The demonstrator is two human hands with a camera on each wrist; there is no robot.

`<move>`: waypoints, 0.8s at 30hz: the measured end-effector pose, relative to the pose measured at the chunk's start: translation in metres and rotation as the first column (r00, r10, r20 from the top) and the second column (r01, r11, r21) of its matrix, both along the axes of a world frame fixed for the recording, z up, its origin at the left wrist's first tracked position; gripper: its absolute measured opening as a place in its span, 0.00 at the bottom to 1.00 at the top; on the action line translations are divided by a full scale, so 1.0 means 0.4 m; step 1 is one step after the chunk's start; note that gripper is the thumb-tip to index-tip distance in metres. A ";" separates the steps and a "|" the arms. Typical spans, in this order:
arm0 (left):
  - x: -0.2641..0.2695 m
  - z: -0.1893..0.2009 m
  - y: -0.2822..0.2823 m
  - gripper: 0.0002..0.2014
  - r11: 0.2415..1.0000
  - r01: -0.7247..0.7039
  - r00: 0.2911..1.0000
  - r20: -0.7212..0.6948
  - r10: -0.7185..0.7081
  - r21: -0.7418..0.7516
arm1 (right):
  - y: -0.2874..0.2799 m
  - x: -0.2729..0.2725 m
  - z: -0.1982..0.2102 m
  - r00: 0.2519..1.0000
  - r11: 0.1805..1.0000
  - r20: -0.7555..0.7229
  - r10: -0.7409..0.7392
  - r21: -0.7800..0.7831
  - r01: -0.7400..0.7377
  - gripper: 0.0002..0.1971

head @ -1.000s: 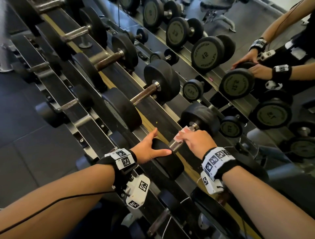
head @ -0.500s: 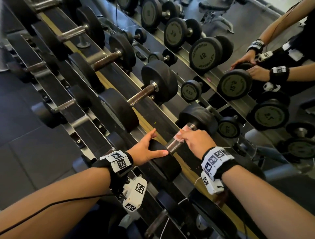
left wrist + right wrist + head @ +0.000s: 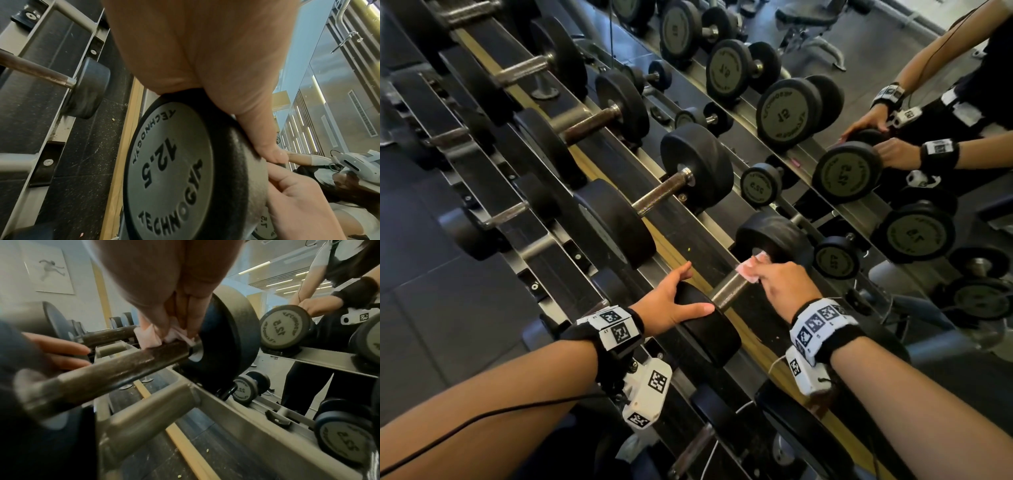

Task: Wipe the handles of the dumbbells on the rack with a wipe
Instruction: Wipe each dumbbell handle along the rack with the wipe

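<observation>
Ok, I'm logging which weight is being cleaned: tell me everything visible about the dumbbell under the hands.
The black round-headed dumbbell lies across the grey metal rack. Its grey end cap reads 12.5 and Technogym. The dark, worn metal handle joins two rubbery-looking heads. The left hand rests on the near head; the right hand presses a pale pink wipe onto the handle at the far head.

The right hand [image 3: 782,282] has slid the pink wipe [image 3: 751,270] a little farther up the handle [image 3: 729,291], close against the far weight [image 3: 774,236]. More bare handle now shows between the hand and the near weight [image 3: 709,325].
</observation>
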State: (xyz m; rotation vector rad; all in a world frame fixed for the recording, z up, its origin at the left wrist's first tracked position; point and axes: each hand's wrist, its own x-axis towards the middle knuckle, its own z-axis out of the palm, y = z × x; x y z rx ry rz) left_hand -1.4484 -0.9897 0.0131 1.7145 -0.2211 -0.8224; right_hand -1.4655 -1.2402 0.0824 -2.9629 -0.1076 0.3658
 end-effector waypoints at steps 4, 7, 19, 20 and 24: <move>-0.001 0.008 0.000 0.60 1.000 -0.003 1.000 -0.016 0.003 -0.008 | 0.011 -0.046 -0.029 0.998 0.996 -0.046 0.050 0.073 -0.046 0.17; -0.004 0.019 0.000 0.59 1.000 0.000 1.000 -0.022 0.000 -0.010 | -0.002 -0.047 -0.011 0.978 0.986 -0.160 0.131 0.124 -0.112 0.17; -0.004 0.022 0.001 0.57 1.000 0.007 1.000 -0.022 -0.007 -0.017 | 0.047 -0.012 -0.027 0.981 0.978 -0.026 0.193 -0.075 -0.195 0.19; -0.004 0.022 0.002 0.57 1.000 0.007 1.000 -0.023 -0.007 -0.016 | 0.042 -0.018 -0.028 0.975 0.976 -0.031 0.218 -0.024 -0.219 0.20; -0.005 0.022 0.003 0.58 1.000 0.019 1.000 -0.014 -0.019 -0.009 | 0.023 -0.042 -0.029 0.937 0.921 -0.027 0.347 0.200 -0.335 0.21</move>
